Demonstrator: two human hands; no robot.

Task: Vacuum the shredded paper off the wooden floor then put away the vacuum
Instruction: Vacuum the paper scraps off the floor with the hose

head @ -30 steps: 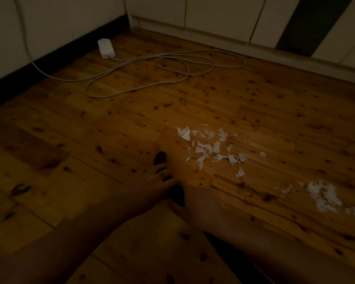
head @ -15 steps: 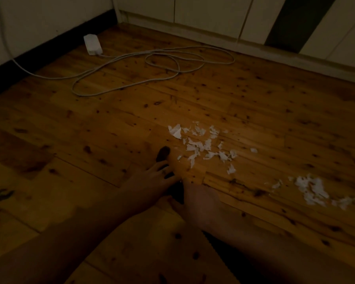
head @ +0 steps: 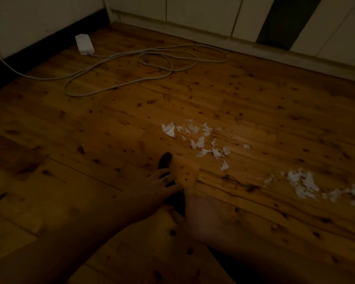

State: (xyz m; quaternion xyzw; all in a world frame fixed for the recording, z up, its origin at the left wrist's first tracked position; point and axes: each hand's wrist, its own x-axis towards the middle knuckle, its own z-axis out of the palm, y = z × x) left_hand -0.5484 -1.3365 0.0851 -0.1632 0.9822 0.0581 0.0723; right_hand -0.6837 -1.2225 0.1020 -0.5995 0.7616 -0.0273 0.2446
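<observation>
Pretty dim feed, so take this with a pinch of salt. Closest to me, both forearms reach in from the bottom and meet at the vacuum (head: 165,160), or at least the dark, slim bit of it I can see low on the wooden floor (head: 90,140). Its long axis runs away from me, with the rounded far end pointing up-frame and tilted a touch left.

The left hand (head: 154,187) is on the vacuum's left side, with its fingers (head: 162,175) spread and laid fairly straight across the dark body, not wrapped round it. The right hand (head: 195,208) sits at the vacuum's near end with its back to the camera. Its fingers are hidden, so I can't tell whether it's gripping.

Just right of and beyond the vacuum's tip there's a scatter of shredded paper (head: 199,142). A second patch (head: 301,181) lies well off to the vacuum's right.

Far beyond the vacuum, a white cable (head: 152,64) loops over the boards. It runs to a white power brick (head: 84,45) by the dark skirting (head: 39,48). Pale cupboard doors (head: 203,13) are at the very back.
</observation>
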